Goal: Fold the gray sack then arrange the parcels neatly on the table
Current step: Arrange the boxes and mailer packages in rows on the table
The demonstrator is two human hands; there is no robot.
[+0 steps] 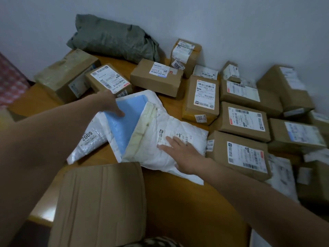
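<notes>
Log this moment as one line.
left hand: on blue mailer | right hand: flat on white mailer | gray sack: bundled by wall | boxes: in rows, right

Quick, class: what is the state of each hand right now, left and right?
Left hand: open, fingers resting on the blue mailer.
Right hand: open, pressed flat on the white mailer.

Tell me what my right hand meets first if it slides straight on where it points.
The right hand lies on the white parcel; straight on it would likely reach the blue mailer first.
</notes>
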